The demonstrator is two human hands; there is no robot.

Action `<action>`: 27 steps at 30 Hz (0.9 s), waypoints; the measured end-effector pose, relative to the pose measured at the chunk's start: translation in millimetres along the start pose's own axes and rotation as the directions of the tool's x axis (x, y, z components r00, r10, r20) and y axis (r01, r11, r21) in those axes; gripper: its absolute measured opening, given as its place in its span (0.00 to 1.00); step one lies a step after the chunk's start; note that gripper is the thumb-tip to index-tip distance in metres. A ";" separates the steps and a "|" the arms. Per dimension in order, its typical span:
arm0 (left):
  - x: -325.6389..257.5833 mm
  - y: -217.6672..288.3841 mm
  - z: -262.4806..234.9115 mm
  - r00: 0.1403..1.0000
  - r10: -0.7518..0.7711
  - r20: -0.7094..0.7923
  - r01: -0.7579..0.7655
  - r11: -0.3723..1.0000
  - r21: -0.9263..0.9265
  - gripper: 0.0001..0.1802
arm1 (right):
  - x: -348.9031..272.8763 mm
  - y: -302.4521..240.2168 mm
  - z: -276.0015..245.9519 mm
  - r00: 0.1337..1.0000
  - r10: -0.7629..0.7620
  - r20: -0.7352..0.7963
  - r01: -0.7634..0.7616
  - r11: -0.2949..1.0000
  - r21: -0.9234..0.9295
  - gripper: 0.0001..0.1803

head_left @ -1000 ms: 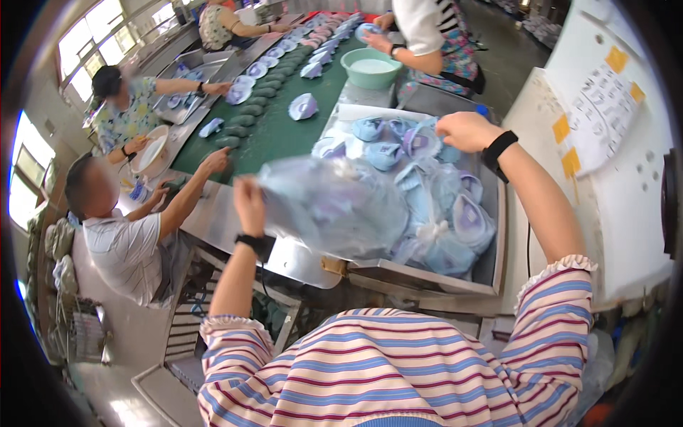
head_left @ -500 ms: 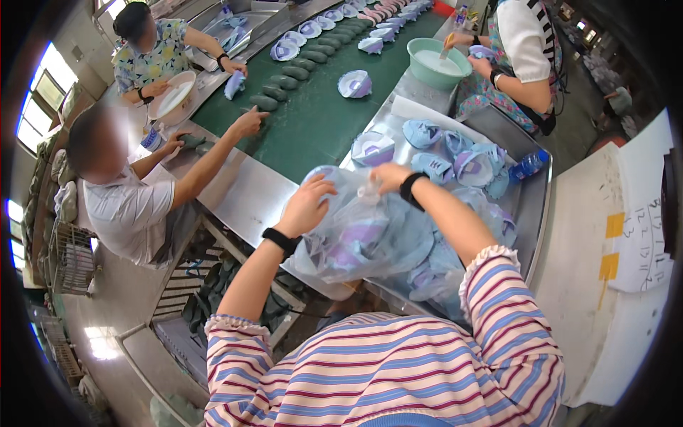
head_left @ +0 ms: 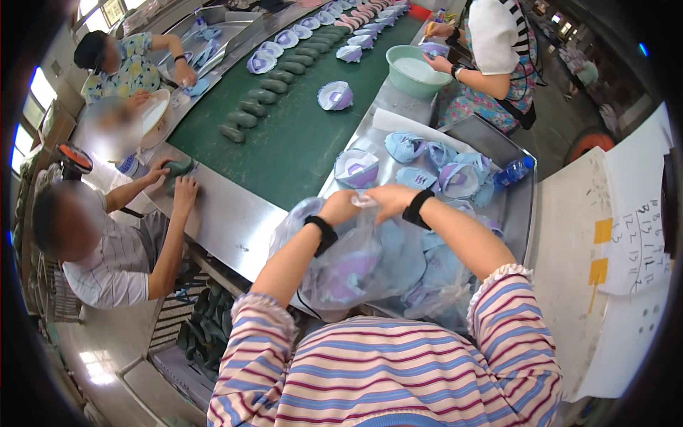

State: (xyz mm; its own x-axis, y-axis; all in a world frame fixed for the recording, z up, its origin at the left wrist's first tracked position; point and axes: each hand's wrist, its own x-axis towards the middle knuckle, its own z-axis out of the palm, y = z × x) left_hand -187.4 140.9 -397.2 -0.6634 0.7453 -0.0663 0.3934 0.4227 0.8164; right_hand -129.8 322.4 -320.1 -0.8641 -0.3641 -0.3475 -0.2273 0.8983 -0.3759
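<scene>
A clear plastic bag (head_left: 388, 252) filled with light blue and purple shoe uppers lies in front of me on the metal tray. My left hand (head_left: 340, 208) is closed on the gathered neck of the bag, its fingertips partly hidden. Close beside it, my right hand (head_left: 393, 202) pinches the same bunched plastic from the other side. Loose shoe uppers (head_left: 459, 179) are piled just beyond my right hand, and one upper (head_left: 356, 168) stands at the belt's edge ahead of my hands.
A green conveyor belt (head_left: 284, 135) carries dark green shoe lasts (head_left: 273, 85) and rows of uppers. A blue bottle (head_left: 514, 172) lies at the tray's right. A green basin (head_left: 418, 75) stands beside a co-worker (head_left: 491, 64). Another co-worker (head_left: 107, 235) sits at left, hands on a last.
My left hand has moved right to join my right hand at the bag's neck. The seated co-worker's hand has drawn back from the belt, and the lasts and uppers have shifted in view.
</scene>
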 end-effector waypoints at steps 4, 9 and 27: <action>-40.1 47.8 -40.5 0.971 -0.232 0.057 0.219 0.766 -0.605 0.16 | -16.5 -5.5 -2.3 0.940 0.007 -0.342 0.182 0.837 0.517 0.19; -71.3 69.8 -55.5 0.995 -0.096 0.004 0.090 0.908 -0.410 0.15 | -26.0 -19.0 -34.0 0.872 0.461 -0.163 0.141 0.083 0.987 0.16; -71.0 248.7 -129.1 0.631 0.652 -0.420 -0.630 0.747 0.214 0.03 | -47.6 -52.2 31.6 0.879 -0.115 -0.463 0.271 0.919 0.286 0.19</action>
State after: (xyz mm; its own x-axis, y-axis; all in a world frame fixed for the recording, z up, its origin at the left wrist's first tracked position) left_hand -124.6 126.7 -115.4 -0.4294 0.5293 0.7318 0.8477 -0.0432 0.5287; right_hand -62.6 285.0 -311.1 -0.9411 -0.3097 0.1359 -0.3151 0.6565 -0.6853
